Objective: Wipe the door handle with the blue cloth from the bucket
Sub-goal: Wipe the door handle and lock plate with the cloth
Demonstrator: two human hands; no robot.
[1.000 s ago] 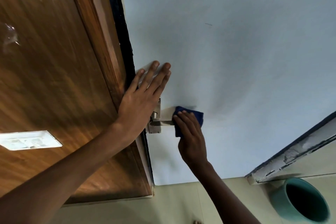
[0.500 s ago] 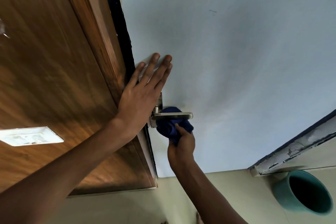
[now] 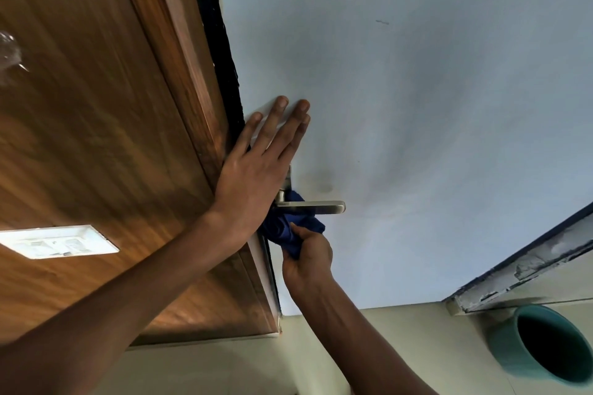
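- The door handle (image 3: 316, 207), a silver metal lever, is sticking out from the pale blue door (image 3: 417, 106), just beside the heel of the left hand and just above the right hand.
- The blue cloth (image 3: 285, 231) is bunching up directly under the lever and touching its underside near the end fixed to the door; a small fold of it is showing above the lever, next to the metal plate.
- The right hand (image 3: 308, 258) is gripping the cloth from below, fingers curling closed around the lower part of the bundle and pressing it up toward the lever.
- The left hand (image 3: 256, 170) is lying flat and fully open against the door near its edge, fingers stretching straight up and slightly apart, holding nothing; its palm is covering most of the metal plate behind the lever.
- To the left of the left hand, a dark strip is running along the door's edge, and beyond it the brown wooden frame (image 3: 96, 138) is filling that side of the view.
- A white switch plate (image 3: 57, 241) is sitting on the wood, well apart from both hands, above the left forearm.
- Below the right forearm, the cream floor (image 3: 224, 372) is showing.
- A teal bucket (image 3: 542, 343) is standing on the floor well to the right of the right hand, its dark opening facing the camera; what it contains cannot be told.
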